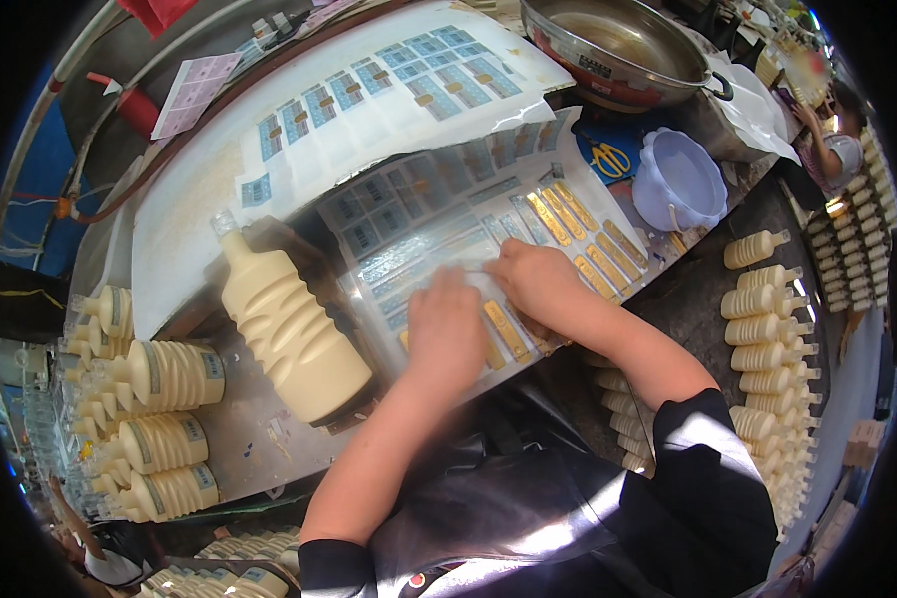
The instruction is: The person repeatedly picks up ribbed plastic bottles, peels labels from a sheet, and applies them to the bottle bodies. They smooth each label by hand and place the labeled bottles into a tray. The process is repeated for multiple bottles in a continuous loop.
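Observation:
Both my hands are over a sheet of stickers [598, 214] with gold and blue strips, on the bench in front of me. My left hand [447, 324] hangs above the lower middle of the sheet, its fingers smeared by motion. Close to its right, my right hand [536, 281] is closed with fingertips pinched together; what they hold is too small to make out. Gold stickers [506, 331] show between my hands. A large cream bottle [289, 324] with a ribbed body and clear cap lies on its side left of the sheet.
A white board [199, 234] with blue labels lies behind. A steel pan [618, 50], yellow-handled scissors [610, 159] and a lilac bucket [678, 179] are at the far right. Cream bottles stand in rows at left [169, 374] and right [757, 329]. Another person [842, 149] is at far right.

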Tool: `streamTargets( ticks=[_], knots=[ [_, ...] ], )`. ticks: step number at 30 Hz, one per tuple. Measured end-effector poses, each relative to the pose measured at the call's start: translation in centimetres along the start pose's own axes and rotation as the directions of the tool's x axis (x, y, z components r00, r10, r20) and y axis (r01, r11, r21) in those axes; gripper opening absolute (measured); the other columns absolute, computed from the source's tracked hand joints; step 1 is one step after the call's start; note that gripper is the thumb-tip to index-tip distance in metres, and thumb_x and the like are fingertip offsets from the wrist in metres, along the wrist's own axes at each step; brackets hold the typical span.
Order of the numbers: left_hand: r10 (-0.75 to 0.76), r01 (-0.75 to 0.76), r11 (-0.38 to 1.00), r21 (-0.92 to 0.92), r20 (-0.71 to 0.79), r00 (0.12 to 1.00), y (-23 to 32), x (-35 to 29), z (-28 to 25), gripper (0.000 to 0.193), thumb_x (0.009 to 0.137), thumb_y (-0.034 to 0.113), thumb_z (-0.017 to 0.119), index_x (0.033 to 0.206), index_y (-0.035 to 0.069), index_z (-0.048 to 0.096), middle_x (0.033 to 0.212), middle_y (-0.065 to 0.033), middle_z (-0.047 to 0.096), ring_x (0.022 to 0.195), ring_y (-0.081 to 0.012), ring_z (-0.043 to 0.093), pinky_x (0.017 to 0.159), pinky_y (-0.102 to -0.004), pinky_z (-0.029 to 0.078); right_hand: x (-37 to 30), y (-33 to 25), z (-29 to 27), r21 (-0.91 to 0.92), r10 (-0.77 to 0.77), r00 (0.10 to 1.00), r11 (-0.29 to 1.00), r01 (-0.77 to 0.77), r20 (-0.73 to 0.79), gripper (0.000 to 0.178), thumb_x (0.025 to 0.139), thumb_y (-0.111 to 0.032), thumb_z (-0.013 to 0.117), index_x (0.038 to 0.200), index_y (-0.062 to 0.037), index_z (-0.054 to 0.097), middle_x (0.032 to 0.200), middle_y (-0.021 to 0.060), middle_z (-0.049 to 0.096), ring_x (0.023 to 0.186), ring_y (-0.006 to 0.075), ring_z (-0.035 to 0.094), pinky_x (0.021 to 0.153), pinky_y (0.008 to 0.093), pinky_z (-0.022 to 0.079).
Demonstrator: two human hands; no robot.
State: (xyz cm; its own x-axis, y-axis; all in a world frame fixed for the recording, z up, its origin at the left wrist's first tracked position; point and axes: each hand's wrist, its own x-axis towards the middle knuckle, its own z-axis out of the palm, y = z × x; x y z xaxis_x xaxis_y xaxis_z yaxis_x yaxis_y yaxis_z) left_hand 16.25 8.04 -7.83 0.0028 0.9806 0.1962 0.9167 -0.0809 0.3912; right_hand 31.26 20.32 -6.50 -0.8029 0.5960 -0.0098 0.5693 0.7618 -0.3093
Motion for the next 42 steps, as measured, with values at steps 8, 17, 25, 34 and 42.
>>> streamTargets(
  ticks=[8, 17, 25, 34, 42],
  knots=[
    [-0.291, 0.277, 0.934, -0.225, -0.031, 0.956, 0.3, -0.1, -1.5, 0.028, 0.083, 0.004, 0.061, 0.109, 0.002, 0.068, 0.129, -0.0226, 0.062, 0.111, -0.0373, 0.061, 0.098, -0.0451, 0.047, 3.6, -0.9, -0.1, 0.186, -0.079, 0.997, 0.979, 0.080, -0.013, 0.016, 0.091, -0.016, 0.061, 0.100, -0.0089, 0.072, 0.094, 0.0146, 0.062, 0.086, 0.0356, 0.068, 0.075, 0.0473, 0.053],
    [-0.523, 0.650, 0.042, -0.759, 0.538, 0.662, -0.9, 1.6, -1.2, 0.032, 0.096, 0.025, 0.061, 0.116, 0.002, 0.070, 0.086, -0.0063, 0.066, 0.069, -0.0145, 0.056, 0.060, -0.0292, 0.045, 5.2, 1.1, 1.5, 0.102, -0.180, 0.984, 0.978, 0.180, -0.014, 0.013, 0.088, -0.016, 0.061, 0.089, -0.0071, 0.070, 0.091, 0.0182, 0.069, 0.088, 0.0403, 0.068, 0.076, 0.0499, 0.054],
    [-0.529, 0.474, -0.265, -0.840, 0.538, 0.657, 0.2, 2.0, -2.2, 0.023, 0.095, 0.029, 0.063, 0.108, 0.011, 0.067, 0.102, -0.0007, 0.065, 0.081, -0.0115, 0.053, 0.067, -0.0272, 0.043, 3.0, -2.3, -2.2, 0.407, -0.028, 0.999, 0.912, 0.043, -0.043, 0.017, 0.088, -0.016, 0.066, 0.100, -0.0042, 0.068, 0.085, 0.0178, 0.072, 0.081, 0.0388, 0.071, 0.072, 0.0434, 0.056],
    [-0.606, 0.215, -0.128, -0.968, 0.248, 0.755, 0.3, -0.8, -6.1, 0.026, 0.099, 0.018, 0.062, 0.120, 0.006, 0.070, 0.105, -0.0048, 0.072, 0.077, -0.0094, 0.057, 0.070, -0.0233, 0.044, 1.0, -5.9, -7.6, 0.595, 0.122, 0.992, 0.796, -0.107, 0.016, 0.025, 0.088, -0.021, 0.077, 0.100, -0.0018, 0.065, 0.088, 0.0048, 0.070, 0.076, 0.0111, 0.065, 0.067, 0.0285, 0.052],
    [-0.450, 0.149, 0.505, -0.850, -0.112, 0.886, -0.2, -5.5, -11.8, 0.056, 0.097, 0.000, 0.064, 0.151, 0.006, 0.048, 0.091, 0.0010, 0.067, 0.079, -0.0021, 0.057, 0.070, -0.0187, 0.044, 3.3, -12.1, -10.9, 0.752, -0.119, 0.958, 0.647, -0.123, 0.259, 0.030, 0.082, -0.021, 0.083, 0.102, -0.0005, 0.076, 0.084, 0.0030, 0.072, 0.072, 0.0061, 0.062, 0.063, 0.0240, 0.048]
  ],
)
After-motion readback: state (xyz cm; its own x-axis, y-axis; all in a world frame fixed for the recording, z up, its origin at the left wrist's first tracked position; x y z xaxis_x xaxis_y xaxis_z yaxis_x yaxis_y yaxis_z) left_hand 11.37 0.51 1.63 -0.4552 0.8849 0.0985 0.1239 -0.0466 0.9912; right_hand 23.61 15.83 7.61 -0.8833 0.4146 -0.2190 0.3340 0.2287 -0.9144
